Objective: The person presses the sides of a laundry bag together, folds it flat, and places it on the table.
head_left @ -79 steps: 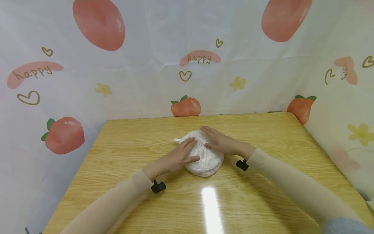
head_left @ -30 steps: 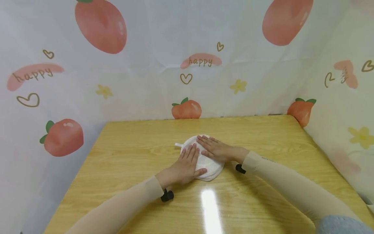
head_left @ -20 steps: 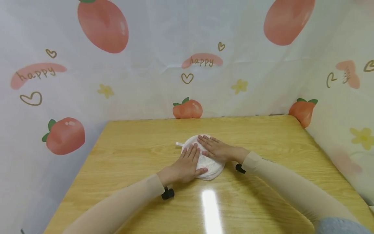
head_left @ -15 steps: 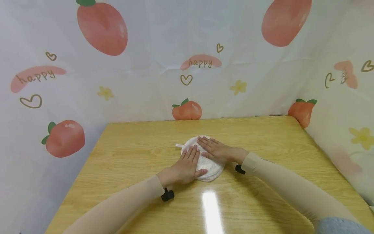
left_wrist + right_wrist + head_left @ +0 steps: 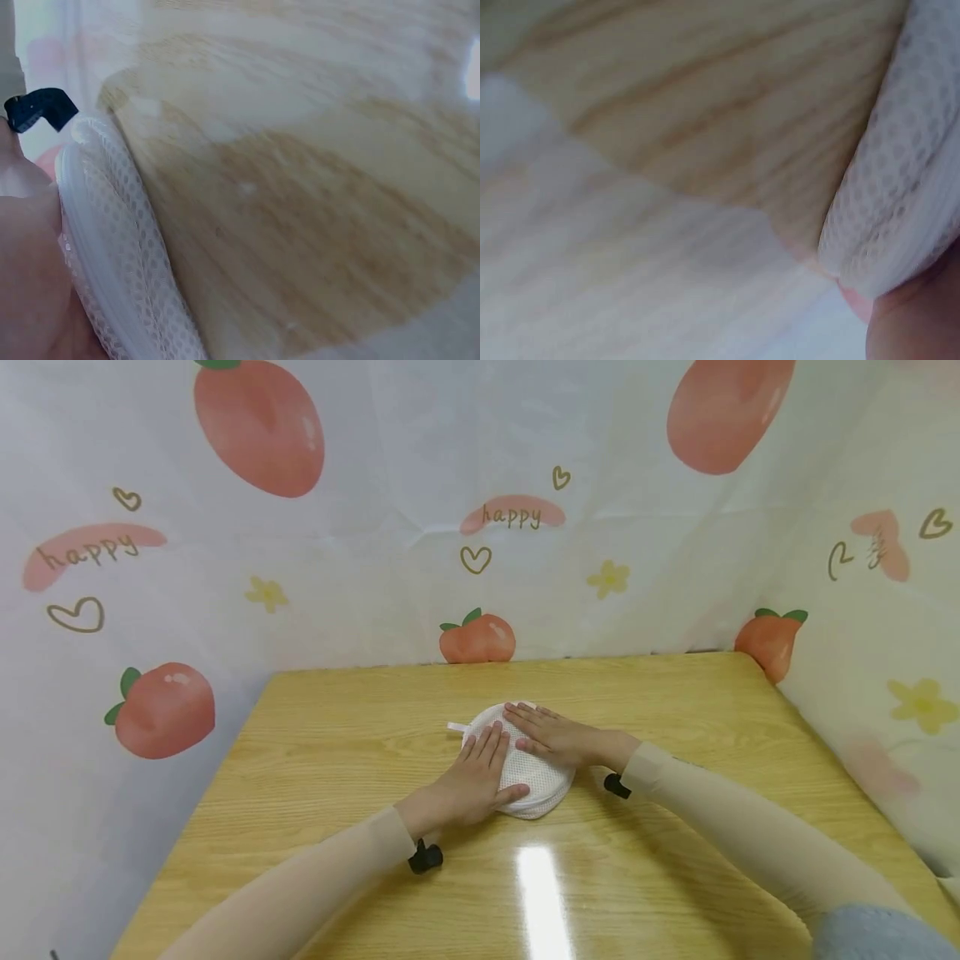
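Note:
A round white mesh laundry bag [image 5: 531, 783] lies low and flattened on the table, with a small white loop [image 5: 457, 727] sticking out at its far left. My left hand [image 5: 471, 781] rests on its left side, fingers straight and thumb spread toward the near rim. Across the far right part lies my right hand [image 5: 558, 739], palm down with fingers extended. The left wrist view shows the bag's edge with a white zipper band [image 5: 90, 247] beside the hand. In the right wrist view, the mesh side [image 5: 889, 161] bulges slightly above the wood. What the bag contains is hidden.
The wooden table [image 5: 337, 718] carries a bright light reflection [image 5: 543, 902] near its front. Behind it and along both sides hangs a white cloth [image 5: 390, 585] printed with peaches, hearts and flowers. Black wrist cameras [image 5: 426, 857] sit under both wrists.
Compared with the earliest frame, the bag is flatter and my left hand has shifted right and nearer, its fingers closer together. Over the last second both hands have stayed almost still on it.

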Available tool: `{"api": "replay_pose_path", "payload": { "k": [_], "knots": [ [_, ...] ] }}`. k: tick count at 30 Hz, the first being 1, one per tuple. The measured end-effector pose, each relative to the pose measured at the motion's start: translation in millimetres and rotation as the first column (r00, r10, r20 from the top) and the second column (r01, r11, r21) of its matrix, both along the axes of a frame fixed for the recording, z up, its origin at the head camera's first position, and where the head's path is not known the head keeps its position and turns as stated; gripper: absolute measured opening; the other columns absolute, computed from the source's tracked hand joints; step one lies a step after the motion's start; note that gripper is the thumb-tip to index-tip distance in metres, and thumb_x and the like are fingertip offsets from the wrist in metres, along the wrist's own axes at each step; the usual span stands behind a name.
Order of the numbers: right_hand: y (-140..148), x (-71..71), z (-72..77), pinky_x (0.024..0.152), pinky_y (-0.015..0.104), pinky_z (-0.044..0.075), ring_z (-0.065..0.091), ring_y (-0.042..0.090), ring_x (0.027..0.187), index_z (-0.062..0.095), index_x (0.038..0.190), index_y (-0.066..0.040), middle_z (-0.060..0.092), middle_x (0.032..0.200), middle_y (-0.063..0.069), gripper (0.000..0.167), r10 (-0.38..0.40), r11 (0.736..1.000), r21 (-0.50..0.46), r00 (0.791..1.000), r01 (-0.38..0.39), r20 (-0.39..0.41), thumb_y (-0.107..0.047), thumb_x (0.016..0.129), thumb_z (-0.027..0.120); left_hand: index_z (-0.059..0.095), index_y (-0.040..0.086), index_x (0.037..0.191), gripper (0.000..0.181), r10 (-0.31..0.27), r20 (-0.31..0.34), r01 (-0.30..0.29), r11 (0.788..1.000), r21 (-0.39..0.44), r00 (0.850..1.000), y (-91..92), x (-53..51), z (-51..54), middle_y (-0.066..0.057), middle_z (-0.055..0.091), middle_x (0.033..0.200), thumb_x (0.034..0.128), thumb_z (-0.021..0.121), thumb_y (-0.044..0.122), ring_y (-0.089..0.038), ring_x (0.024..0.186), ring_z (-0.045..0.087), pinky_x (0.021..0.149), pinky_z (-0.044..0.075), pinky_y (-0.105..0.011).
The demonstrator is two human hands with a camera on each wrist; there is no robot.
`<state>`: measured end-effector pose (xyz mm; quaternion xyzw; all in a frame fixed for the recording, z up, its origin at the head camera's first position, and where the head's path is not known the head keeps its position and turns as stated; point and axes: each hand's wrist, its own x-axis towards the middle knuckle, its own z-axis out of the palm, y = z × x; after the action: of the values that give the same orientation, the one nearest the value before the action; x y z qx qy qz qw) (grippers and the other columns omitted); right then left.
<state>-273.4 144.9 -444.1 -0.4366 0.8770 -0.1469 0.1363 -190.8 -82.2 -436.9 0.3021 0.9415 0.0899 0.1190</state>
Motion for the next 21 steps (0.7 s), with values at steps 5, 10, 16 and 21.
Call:
{"api": "replay_pose_path", "payload": {
  "k": [5, 10, 16, 21],
  "knots": [
    [3, 2.1, 10.5, 0.128, 0.054, 0.004, 0.004, 0.036, 0.16, 0.01, 0.167, -0.004, 0.005, 0.174, 0.013, 0.064, -0.013, 1.0, -0.012, 1.0, 0.013, -0.017, -0.037, 0.116, 0.032, 0.009, -0.006, 0.164, 0.09, 0.012, -0.037, -0.01, 0.999, 0.049, 0.999, -2.1, -0.3, 2.3, -0.022, 0.001, 0.172, 0.1087, 0.036, 0.061, -0.033, 0.16, -0.001, 0.128, 0.005, -0.053],
    [6, 6.9, 23.5, 0.128, 0.053, 0.003, 0.004, 0.034, 0.16, 0.011, 0.167, -0.004, 0.007, 0.174, 0.014, 0.064, -0.032, 0.998, -0.053, 0.999, 0.03, -0.021, -0.033, 0.115, 0.036, 0.012, -0.005, 0.164, 0.091, 0.015, -0.108, -0.008, 0.998, 0.065, 0.994, -4.8, -2.6, 4.4, -0.021, 0.005, 0.173, 0.1078, 0.04, 0.061, -0.033, 0.16, 0.004, 0.127, 0.007, -0.055],
    [10, 10.3, 28.4, 0.128, 0.053, 0.005, 0.003, 0.034, 0.16, 0.01, 0.167, -0.004, 0.007, 0.174, 0.014, 0.067, -0.029, 0.998, -0.061, 1.0, 0.029, -0.001, -0.035, 0.115, 0.038, 0.013, -0.004, 0.164, 0.091, 0.03, -0.119, -0.019, 0.996, 0.09, 0.992, -7.3, -2.4, 11.7, -0.02, 0.005, 0.173, 0.1074, 0.042, 0.061, -0.031, 0.161, 0.005, 0.127, 0.006, -0.055],
    [13, 10.2, 31.1, 0.128, 0.053, 0.006, 0.004, 0.034, 0.16, 0.011, 0.167, -0.004, 0.008, 0.174, 0.012, 0.067, -0.043, 0.997, -0.06, 0.999, 0.042, -0.015, -0.036, 0.115, 0.039, 0.015, -0.006, 0.164, 0.09, 0.034, -0.119, -0.02, 0.992, 0.122, 0.992, -9.4, -6.3, 19.5, -0.021, 0.007, 0.173, 0.1075, 0.044, 0.059, -0.033, 0.16, 0.007, 0.127, 0.006, -0.057]
  ]
}}
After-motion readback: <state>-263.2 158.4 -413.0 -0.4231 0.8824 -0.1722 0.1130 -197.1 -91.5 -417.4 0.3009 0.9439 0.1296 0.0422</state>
